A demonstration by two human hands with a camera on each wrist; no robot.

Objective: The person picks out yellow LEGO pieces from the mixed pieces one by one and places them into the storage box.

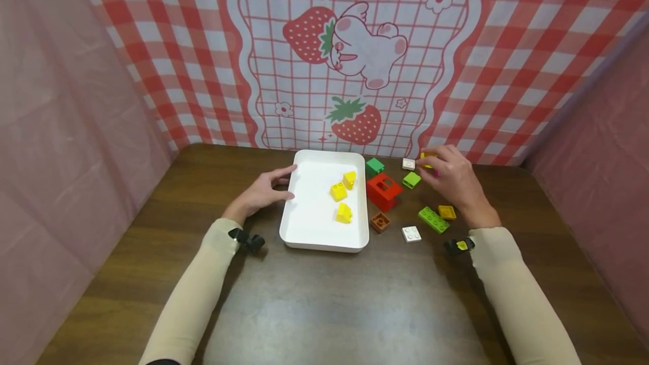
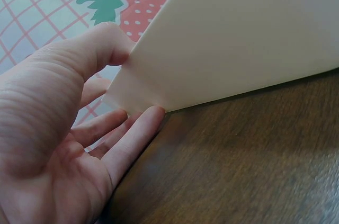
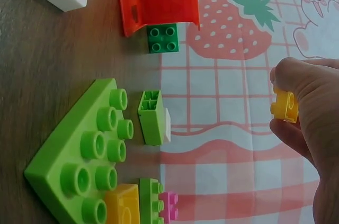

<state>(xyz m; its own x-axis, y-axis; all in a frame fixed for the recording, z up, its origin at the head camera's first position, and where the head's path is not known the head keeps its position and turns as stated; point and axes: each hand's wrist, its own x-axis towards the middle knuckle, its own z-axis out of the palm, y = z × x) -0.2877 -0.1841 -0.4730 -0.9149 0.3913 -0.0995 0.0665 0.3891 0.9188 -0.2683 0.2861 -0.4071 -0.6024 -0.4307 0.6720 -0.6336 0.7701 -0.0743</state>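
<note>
My left hand [image 1: 262,190] rests against the left side of a white tray [image 1: 324,247], thumb and fingers spread along its wall. In the left wrist view, the thumb tip meets the rim and other fingertips [image 2: 157,113] touch the outer wall low down. Inside the tray, toward its right side, lie three yellow bricks [image 1: 338,192]. Over the right back of the table, my right hand [image 1: 454,178] pinches a yellow toy brick [image 3: 286,106] between thumb and fingers. Part of that brick is hidden by the hand.
Right of the tray stand a red window-like block [image 1: 383,191], a dark green brick [image 1: 375,167], a brown brick [image 1: 379,222] and white bricks [image 1: 411,234]. Farther right are light green bricks [image 1: 433,219], an orange-yellow brick [image 1: 447,212] and a pink brick [image 3: 170,206]. A patterned cloth hangs behind.
</note>
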